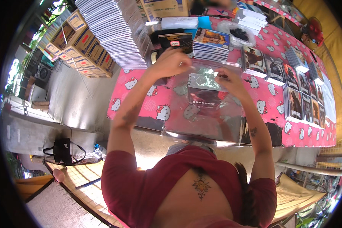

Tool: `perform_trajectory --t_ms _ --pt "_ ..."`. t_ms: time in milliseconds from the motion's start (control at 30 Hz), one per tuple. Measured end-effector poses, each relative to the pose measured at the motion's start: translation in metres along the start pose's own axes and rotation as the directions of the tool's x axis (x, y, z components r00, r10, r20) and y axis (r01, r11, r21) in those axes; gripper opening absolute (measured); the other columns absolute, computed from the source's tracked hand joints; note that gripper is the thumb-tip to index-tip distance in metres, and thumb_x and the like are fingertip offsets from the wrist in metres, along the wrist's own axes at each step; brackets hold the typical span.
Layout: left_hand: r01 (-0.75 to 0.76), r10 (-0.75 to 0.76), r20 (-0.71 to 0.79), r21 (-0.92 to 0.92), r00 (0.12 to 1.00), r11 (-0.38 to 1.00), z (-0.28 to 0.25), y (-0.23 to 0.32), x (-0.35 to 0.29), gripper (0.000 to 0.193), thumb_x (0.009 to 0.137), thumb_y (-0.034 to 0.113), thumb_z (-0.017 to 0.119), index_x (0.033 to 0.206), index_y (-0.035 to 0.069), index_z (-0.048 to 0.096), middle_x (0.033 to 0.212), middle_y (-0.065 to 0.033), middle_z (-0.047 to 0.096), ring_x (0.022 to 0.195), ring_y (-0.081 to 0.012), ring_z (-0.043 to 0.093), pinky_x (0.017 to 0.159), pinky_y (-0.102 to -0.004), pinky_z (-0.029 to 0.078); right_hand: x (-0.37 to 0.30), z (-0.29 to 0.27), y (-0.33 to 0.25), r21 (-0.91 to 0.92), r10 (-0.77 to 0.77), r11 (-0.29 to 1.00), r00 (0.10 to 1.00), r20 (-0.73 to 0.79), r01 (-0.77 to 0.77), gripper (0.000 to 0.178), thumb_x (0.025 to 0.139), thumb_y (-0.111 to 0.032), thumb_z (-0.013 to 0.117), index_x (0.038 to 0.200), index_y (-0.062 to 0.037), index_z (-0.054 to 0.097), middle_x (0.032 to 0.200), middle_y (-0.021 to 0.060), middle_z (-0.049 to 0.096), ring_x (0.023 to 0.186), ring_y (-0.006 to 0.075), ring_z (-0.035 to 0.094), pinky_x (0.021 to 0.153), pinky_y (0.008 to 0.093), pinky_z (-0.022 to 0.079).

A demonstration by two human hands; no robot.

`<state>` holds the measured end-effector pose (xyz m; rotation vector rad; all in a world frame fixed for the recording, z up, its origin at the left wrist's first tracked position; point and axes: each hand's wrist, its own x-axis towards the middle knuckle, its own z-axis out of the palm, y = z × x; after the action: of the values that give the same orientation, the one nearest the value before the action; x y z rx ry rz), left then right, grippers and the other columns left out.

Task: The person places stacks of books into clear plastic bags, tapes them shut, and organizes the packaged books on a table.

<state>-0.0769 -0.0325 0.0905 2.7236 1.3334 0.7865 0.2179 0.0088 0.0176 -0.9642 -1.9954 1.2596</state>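
Observation:
A small spiral notebook (206, 99) with a dark red cover lies in front of me on the pink tablecloth. Shiny clear plastic film (209, 78) covers its upper part and spreads toward the table's near edge. My right hand (230, 79) is at the notebook's upper right corner, its fingers curled in against the film. Beyond the upper left corner hovers my left hand (171, 62), fingers bent and pressed together; whatever they hold is too small to make out. Just past my hands stands a stack of notebooks (211, 43) with a colourful picture cover.
A tall stack of notebooks (116, 32) rises at the left, with cardboard boxes (87, 49) on the floor beyond. Rows of dark-covered notebooks (302, 85) lie at the right. A clear bag of black stuff (239, 34) and a white roll (179, 22) are at the back.

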Motion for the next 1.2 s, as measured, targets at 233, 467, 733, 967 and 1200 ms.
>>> perform_trajectory --t_ms 233,467,733,967,1200 --pt "0.13 0.316 0.76 -0.462 0.568 0.877 0.092 -0.06 0.087 0.036 0.087 0.037 0.069 0.092 0.002 0.072 0.076 -0.0067 0.069 0.077 -0.015 0.062 0.072 -0.0359 0.049 -0.003 0.0 -0.009 0.028 0.057 0.998 0.998 0.011 -0.057 0.036 0.089 -0.02 0.069 0.121 -0.0065 0.06 0.096 0.0044 0.066 0.088 0.012 0.061 0.076 0.028 0.049" --pt "0.508 0.052 0.681 -0.594 0.731 0.624 0.14 -0.086 0.032 0.045 0.094 0.037 0.064 0.111 -0.004 0.066 0.097 -0.0076 0.068 0.088 -0.0119 0.057 0.08 -0.0332 0.048 -0.01 0.024 -0.01 -0.6 -0.366 0.786 0.895 -0.256 0.15 0.043 0.084 -0.011 0.068 0.125 -0.01 0.056 0.098 0.0078 0.062 0.09 0.0244 0.062 0.076 0.0382 0.049" --pt "-0.091 0.141 -0.116 0.358 0.983 0.929 0.081 0.08 0.013 0.082 0.069 0.044 0.076 0.127 -0.008 0.05 0.117 -0.0252 0.06 0.11 -0.0394 0.058 0.091 -0.047 0.049 -0.091 0.17 -0.012 0.4 -0.064 0.887 0.797 0.6 -0.231 0.032 0.095 -0.024 0.061 0.123 -0.0108 0.057 0.128 0.0096 0.058 0.119 0.0238 0.057 0.101 0.0395 0.046" --pt "0.29 -0.286 0.197 0.011 0.938 0.957 0.071 0.078 0.023 0.074 0.065 0.049 0.081 0.112 -0.001 0.053 0.108 -0.0211 0.059 0.106 -0.0398 0.058 0.089 -0.0472 0.05 -0.057 0.208 0.093 0.94 -0.031 -0.246 0.971 0.238 -0.238 0.075 0.081 -0.063 0.064 0.139 -0.0177 0.048 0.143 0.0045 0.049 0.138 0.026 0.04 0.116 0.0538 0.026" --pt "0.432 -0.637 -0.001 -0.734 0.771 0.524 0.14 0.051 -0.138 0.088 0.08 0.032 0.08 0.146 0.001 0.031 0.136 -0.0136 0.052 0.128 -0.0267 0.051 0.108 -0.0381 0.039 -0.073 0.05 0.087 0.854 0.145 0.514 0.973 -0.178 0.079 0.06 0.083 -0.031 0.078 0.129 -0.0094 0.047 0.103 0.0095 0.066 0.086 0.0265 0.068 0.076 0.0461 0.059"
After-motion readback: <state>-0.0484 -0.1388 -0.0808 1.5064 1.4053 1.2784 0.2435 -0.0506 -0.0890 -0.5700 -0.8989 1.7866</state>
